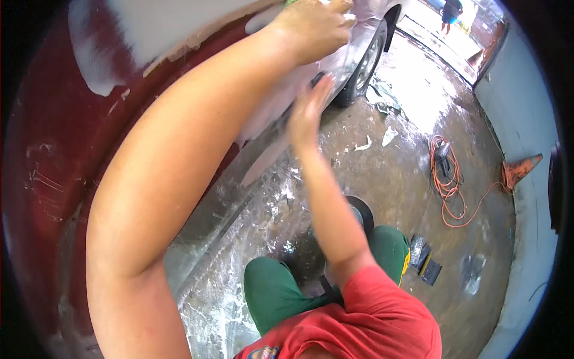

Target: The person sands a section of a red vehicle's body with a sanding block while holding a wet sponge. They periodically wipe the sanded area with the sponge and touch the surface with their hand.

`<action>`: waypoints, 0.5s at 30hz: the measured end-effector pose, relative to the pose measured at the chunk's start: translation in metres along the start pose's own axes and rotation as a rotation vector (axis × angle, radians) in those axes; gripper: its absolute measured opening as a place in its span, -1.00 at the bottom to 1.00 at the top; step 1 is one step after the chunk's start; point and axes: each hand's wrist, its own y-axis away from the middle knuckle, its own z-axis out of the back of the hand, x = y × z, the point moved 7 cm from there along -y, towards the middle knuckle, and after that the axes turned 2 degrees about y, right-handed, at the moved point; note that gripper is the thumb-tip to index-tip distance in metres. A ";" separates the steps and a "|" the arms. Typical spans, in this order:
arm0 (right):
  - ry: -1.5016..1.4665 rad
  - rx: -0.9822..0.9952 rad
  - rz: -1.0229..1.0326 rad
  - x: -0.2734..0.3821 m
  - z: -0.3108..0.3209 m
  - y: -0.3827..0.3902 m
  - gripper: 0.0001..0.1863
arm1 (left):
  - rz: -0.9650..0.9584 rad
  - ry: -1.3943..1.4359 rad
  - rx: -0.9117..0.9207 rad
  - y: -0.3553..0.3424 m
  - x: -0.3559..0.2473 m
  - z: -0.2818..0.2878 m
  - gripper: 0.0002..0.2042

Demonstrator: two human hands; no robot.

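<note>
My left hand (317, 29) is against the side of a dark red car (48, 149), at the top of the view. Its fingers are curled, and a bit of something green (290, 2) shows beside it; what the hand grips is mostly hidden. Lower down, my right hand (307, 116) is smeared by motion close to the car's lower panel. A small dark thing (318, 78) shows at its fingertips, pressed between hand and panel, its kind unclear. Pale filler patches (173, 27) and whitish, wet-looking areas cover parts of the bodywork.
A car wheel (366, 63) stands just beyond my hands. Scraps of paper (388, 136) lie on the wet floor (382, 173). To the right are a coiled orange cord (443, 191), an orange cone (520, 170) and a pale wall (526, 107). A person (451, 12) stands far off.
</note>
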 end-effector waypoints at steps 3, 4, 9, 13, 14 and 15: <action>-0.057 -0.027 0.052 0.041 0.006 0.023 -0.21 | 0.051 0.017 0.062 0.001 0.004 0.006 -0.78; -0.045 -0.009 0.063 0.032 0.006 0.011 -0.23 | 0.035 -0.006 0.054 -0.001 0.002 0.007 -0.77; -0.438 0.077 -0.344 -0.070 0.030 -0.109 -0.02 | 0.033 -0.003 -0.045 -0.018 -0.004 0.004 -0.75; -0.099 -0.024 -0.040 0.044 0.002 0.032 -0.07 | 0.159 0.029 -0.033 0.005 0.006 0.000 -0.75; -0.093 -0.028 -0.045 0.043 0.005 0.031 -0.07 | 0.154 0.036 -0.035 0.002 0.008 0.003 -0.75; -0.118 -0.025 -0.013 0.042 0.006 0.027 -0.09 | 0.082 -0.015 -0.005 0.000 0.007 0.004 -0.76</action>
